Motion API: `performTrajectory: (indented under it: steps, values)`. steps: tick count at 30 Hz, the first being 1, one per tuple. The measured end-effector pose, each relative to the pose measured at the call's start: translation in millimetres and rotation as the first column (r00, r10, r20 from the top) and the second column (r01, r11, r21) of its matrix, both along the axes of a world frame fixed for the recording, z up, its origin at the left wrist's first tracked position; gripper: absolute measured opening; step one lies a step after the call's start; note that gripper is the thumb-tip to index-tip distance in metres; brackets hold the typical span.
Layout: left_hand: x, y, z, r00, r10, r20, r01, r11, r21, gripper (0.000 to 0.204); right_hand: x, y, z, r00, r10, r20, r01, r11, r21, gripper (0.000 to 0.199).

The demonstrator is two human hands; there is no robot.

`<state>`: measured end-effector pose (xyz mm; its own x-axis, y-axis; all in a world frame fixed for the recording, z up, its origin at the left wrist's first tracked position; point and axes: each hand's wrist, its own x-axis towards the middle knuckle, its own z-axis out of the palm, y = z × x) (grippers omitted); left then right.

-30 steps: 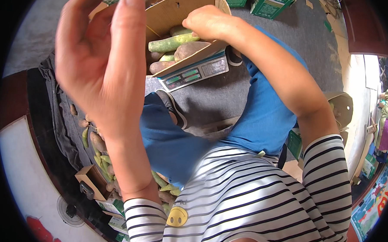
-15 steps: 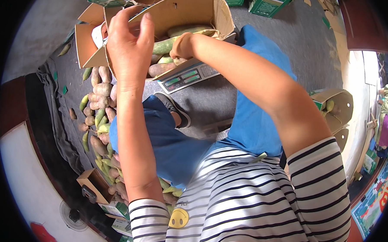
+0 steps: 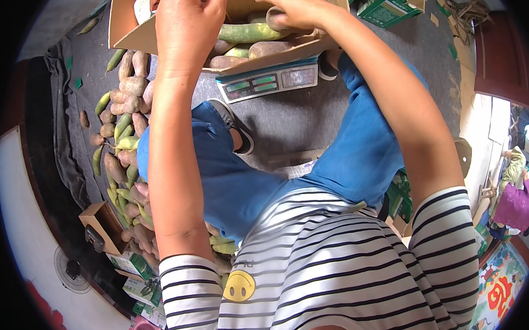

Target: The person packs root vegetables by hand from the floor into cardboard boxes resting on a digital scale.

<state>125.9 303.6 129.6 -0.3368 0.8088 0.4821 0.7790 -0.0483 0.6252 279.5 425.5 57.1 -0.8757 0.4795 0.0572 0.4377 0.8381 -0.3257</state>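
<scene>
Gripping: your right hand (image 3: pixel 295 10) has its fingers round the blunt end of a brown root (image 3: pixel 275 18), over the far right part of the main carton (image 3: pixel 293 55). Can't tell on your left hand (image 3: pixel 191 14): thumb shows, fingertips run out of view, hand over the carton's left end.

Main carton is open, plain brown cardboard. Inside: a long mottled green gourd (image 3: pixel 249 33) lying crosswise, with thick, rough brown roots near it. Carton sits on a flat scale (image 3: pixel 298 78), display panel facing you.

Left of it, a second carton (image 3: pixel 126 17) with flaps up holds something white and red, partly hidden by your hand. Near left, a small box (image 3: pixel 99 225) has a black object at its edge.

Floor (image 3: pixel 290 128) is dark grey, matte. Left of your leg, a pile (image 3: pixel 132 86) of stubby brown roots and slim green gourds. Green printed box (image 3: pixel 392 10) far right. Rumpled dark cloth (image 3: pixel 70 150) along the left.
</scene>
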Motion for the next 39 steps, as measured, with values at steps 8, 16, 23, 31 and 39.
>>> performTrajectory:
  steps: [8,16,23,31,39]
  values:
    - [-5.1,-15.0,-13.7,0.875,-0.227,-0.427,0.014,0.895,-0.446,0.035,14.0,-6.6,54.5,0.964,-0.078,-0.253,0.118,0.982,0.147,0.026]
    - [9.4,-10.9,-20.9,0.820,-0.378,-0.429,0.065,0.807,-0.588,0.024,30.8,-25.9,64.5,0.942,-0.047,0.331,0.064,0.997,-0.039,0.023]
    - [16.2,-7.0,-22.5,0.805,-0.418,-0.420,0.128,0.815,-0.566,0.025,26.3,-35.4,61.9,0.980,-0.009,0.198,0.017,0.999,-0.040,0.018]
    - [17.4,-6.9,-19.2,0.803,-0.433,-0.410,0.073,0.753,-0.654,0.029,28.2,-33.7,63.7,0.951,-0.029,0.308,0.019,0.999,0.034,0.026]
    - [13.2,-2.7,-20.1,0.782,-0.487,-0.389,0.146,0.750,-0.645,0.039,26.7,-27.8,69.0,0.993,-0.015,0.116,0.008,0.998,0.064,0.022]
